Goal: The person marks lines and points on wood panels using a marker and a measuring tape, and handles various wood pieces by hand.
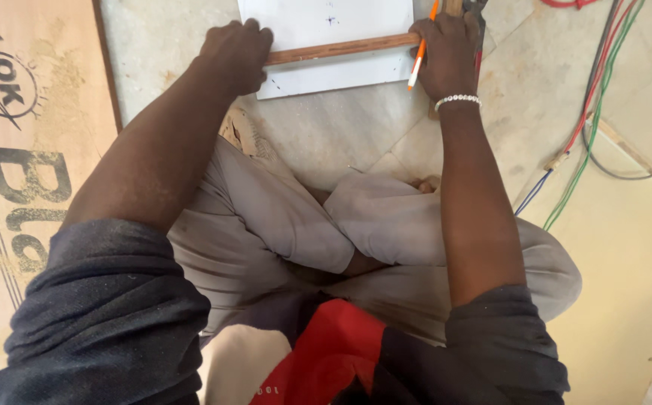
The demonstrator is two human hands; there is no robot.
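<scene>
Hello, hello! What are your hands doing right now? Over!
Left hand pressing wooden strip onto white board. Right hand on strip's other end, gripping orange pen. Wires off to the right, clear of it.

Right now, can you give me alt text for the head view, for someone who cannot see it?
Seen from above, a person sitting cross-legged on a stone floor presses a wooden strip across a white sheet with the left hand and right hand. The right hand also holds an orange pen. Coloured wires lie to the right, a printed board to the left.

orange pencil [421, 46], white board [326, 45], brown strip [341, 49]
</scene>
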